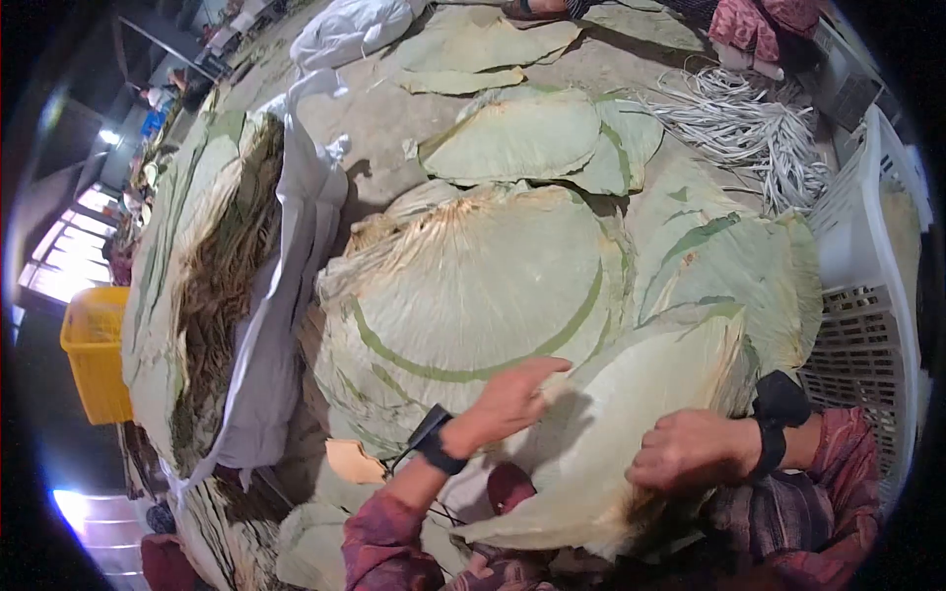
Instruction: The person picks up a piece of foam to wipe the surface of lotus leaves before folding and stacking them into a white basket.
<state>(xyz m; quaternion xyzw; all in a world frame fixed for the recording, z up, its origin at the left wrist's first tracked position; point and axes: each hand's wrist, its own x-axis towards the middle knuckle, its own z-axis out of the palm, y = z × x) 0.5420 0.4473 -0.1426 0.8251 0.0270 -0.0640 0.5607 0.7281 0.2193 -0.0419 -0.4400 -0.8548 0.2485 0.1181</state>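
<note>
A large pale dried lotus leaf (pixel 601 433) lies across my lap, its brownish end under my right hand. My right hand (pixel 685 448) is closed at that end, knuckles up, and seems to grip the leaf; the fingertips are hidden. By the leaf's left edge hovers my left hand (pixel 507 402), index finger stretched out and the others loosely bent, with a shadow cast on the leaf. In front of me is a broad stack of flattened lotus leaves (pixel 483 281), with a green band along the near side and browned, wrinkled edges at the upper left. Dark bands circle both wrists.
A white sack (pixel 296 286) packed with folded leaves stands at left, with a yellow crate (pixel 97 345) beyond. More leaves (pixel 522 138) lie ahead. Pale strips (pixel 754 128) are heaped at upper right, near a white basket (pixel 867 295). Another person's sleeve (pixel 744 34) shows at the top.
</note>
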